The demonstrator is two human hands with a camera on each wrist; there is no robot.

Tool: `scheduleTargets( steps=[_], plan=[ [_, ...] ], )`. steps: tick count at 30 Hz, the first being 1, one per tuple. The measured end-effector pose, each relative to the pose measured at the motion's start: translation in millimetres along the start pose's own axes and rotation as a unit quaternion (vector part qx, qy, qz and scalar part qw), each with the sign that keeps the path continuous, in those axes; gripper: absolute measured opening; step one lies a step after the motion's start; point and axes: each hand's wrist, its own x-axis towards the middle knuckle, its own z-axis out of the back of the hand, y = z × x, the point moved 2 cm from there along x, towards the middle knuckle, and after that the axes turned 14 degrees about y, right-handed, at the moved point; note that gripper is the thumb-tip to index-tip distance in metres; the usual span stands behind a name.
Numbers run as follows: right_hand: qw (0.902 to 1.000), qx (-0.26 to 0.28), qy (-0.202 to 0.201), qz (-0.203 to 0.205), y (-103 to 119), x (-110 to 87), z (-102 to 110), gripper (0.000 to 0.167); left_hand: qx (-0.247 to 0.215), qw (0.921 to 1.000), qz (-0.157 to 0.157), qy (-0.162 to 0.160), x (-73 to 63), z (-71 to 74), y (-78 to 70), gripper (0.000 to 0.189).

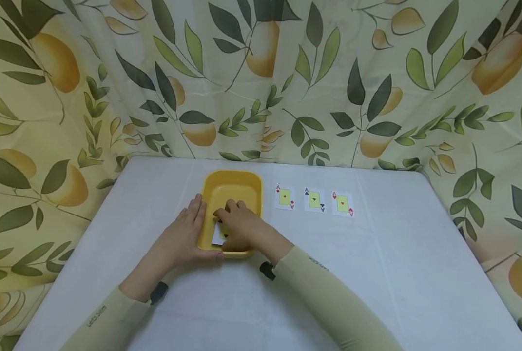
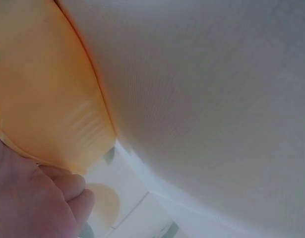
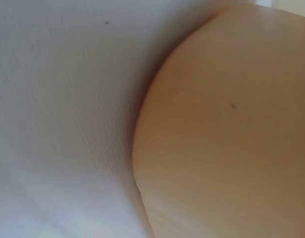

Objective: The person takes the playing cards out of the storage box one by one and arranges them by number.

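A yellow plastic tray (image 1: 239, 192) stands on the table, and its outer wall fills part of both wrist views. Along its left side lies my left hand (image 1: 183, 240), fingers straight against the rim and thumb stretched along the near edge. My right hand (image 1: 242, 225) reaches inside the tray, its fingers curled over a white playing card (image 1: 218, 235) with a yellow centre and black marks. Fingers and thumb hold opposite ends of that card; most of its face is hidden. In the right wrist view the hand does not show.
Right of the tray, three playing cards lie face up in a row: an ace of diamonds (image 1: 284, 197), an ace of clubs (image 1: 315, 199) and an ace of hearts (image 1: 342, 203). A white cloth (image 1: 331, 273) covers the table. Behind hangs a fruit-patterned curtain (image 1: 261, 97).
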Motion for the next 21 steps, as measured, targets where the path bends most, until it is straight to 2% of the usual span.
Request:
scheduleTargets(
  steps=[9,15,21],
  plan=[
    [0.9965,0.073,-0.025,0.032,-12.4,-13.8,12.9,0.088,-0.001,1.0000,0.000,0.000,1.2,-0.3,1.3,0.141],
    [0.9946,0.085,-0.046,0.038,-20.5,-24.9,24.8,0.083,-0.007,1.0000,0.005,-0.002,1.8,-1.8,2.6,0.143],
    [0.9927,0.101,-0.048,0.045,-25.5,-38.7,34.6,0.080,-0.013,0.9999,0.009,0.001,1.5,-2.7,2.9,0.143]
  ],
)
